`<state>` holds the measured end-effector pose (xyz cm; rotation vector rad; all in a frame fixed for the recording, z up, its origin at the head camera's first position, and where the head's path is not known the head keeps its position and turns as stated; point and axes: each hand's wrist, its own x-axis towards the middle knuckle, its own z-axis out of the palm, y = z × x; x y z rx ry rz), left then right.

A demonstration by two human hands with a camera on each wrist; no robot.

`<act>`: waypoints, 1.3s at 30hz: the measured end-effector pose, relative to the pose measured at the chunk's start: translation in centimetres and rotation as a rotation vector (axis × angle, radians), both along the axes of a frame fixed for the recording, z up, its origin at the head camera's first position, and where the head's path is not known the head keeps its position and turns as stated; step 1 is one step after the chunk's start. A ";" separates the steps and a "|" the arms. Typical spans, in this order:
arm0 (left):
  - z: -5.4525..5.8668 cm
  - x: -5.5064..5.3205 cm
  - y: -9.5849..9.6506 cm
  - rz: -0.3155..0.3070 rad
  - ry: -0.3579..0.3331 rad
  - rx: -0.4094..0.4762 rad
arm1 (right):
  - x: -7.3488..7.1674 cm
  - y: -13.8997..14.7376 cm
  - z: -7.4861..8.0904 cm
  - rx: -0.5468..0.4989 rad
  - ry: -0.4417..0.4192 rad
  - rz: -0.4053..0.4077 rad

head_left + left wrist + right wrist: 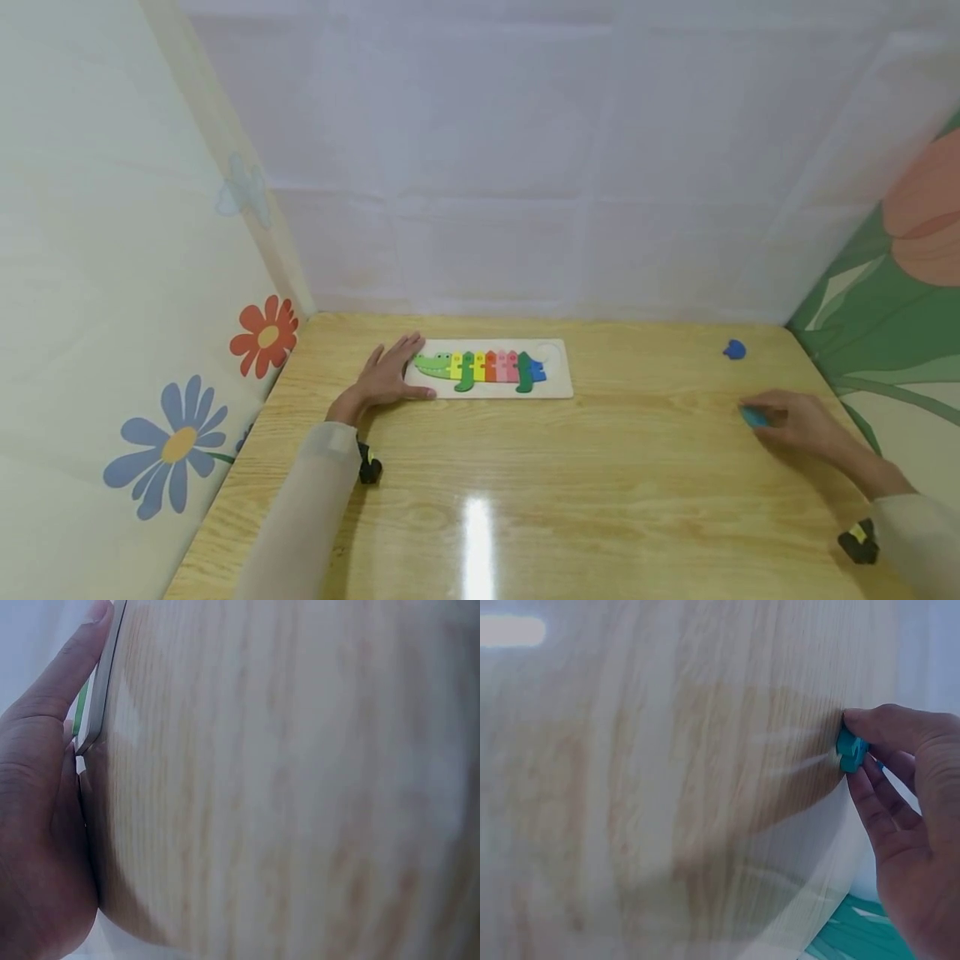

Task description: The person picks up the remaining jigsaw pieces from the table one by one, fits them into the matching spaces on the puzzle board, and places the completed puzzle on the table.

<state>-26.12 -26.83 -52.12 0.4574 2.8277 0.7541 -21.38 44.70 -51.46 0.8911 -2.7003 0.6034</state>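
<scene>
A white board puzzle [557, 382] lies near the back of the table, with a crocodile made of coloured pieces in it. The green head [432, 366] is at its left end, a blue piece [537, 371] at the right of the row. My left hand [385, 379] rests at the board's left end, fingers straight and spread, thumb along the front edge. In the left wrist view the thumb [64, 671] lies against the board's side. At the table's right my right hand [802, 425] pinches a turquoise puzzle piece [851, 750] between thumb and fingertips, close to the tabletop.
A dark blue puzzle piece [736, 349] lies on the wooden table [600, 483] at the back right, beyond my right hand. White cloth [465, 167] hangs behind the table. Flower-printed cloths [177, 446] stand along both sides.
</scene>
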 end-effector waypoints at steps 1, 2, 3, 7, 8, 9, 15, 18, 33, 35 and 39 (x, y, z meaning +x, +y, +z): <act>0.0 0.0 0.0 -0.001 -0.001 0.001 | -0.1 -0.2 0.0 0.001 0.000 0.002; 0.0 0.0 0.0 -0.002 -0.002 0.004 | -0.2 -0.4 0.0 0.008 0.002 0.001; 0.0 0.0 0.1 -0.002 -0.001 0.005 | -0.3 -0.6 0.1 0.023 0.008 -0.001; -0.1 0.0 0.1 -0.004 0.002 0.001 | -0.6 -1.4 0.3 0.079 0.017 -0.017; -0.1 0.0 0.2 -0.004 0.002 0.001 | -0.7 -1.6 0.4 0.089 0.019 -0.016; -0.1 0.0 0.2 -0.005 0.000 -0.001 | -0.8 -1.7 0.5 0.097 0.024 -0.014; -0.1 -0.1 0.3 -0.001 0.000 -0.002 | -1.4 -2.7 0.8 0.060 -0.026 0.032; -0.2 -0.1 0.3 -0.003 0.000 -0.003 | -1.6 -3.2 0.9 0.028 -0.054 0.057; -0.1 0.0 0.3 0.000 0.011 -0.003 | -1.6 -3.8 0.9 0.053 -0.068 -0.020; -0.1 0.0 0.2 0.003 0.010 -0.011 | -1.5 -3.7 0.9 0.037 -0.097 -0.040; -0.2 -0.1 0.1 0.009 0.003 -0.020 | -1.4 -3.6 0.8 0.004 -0.130 -0.052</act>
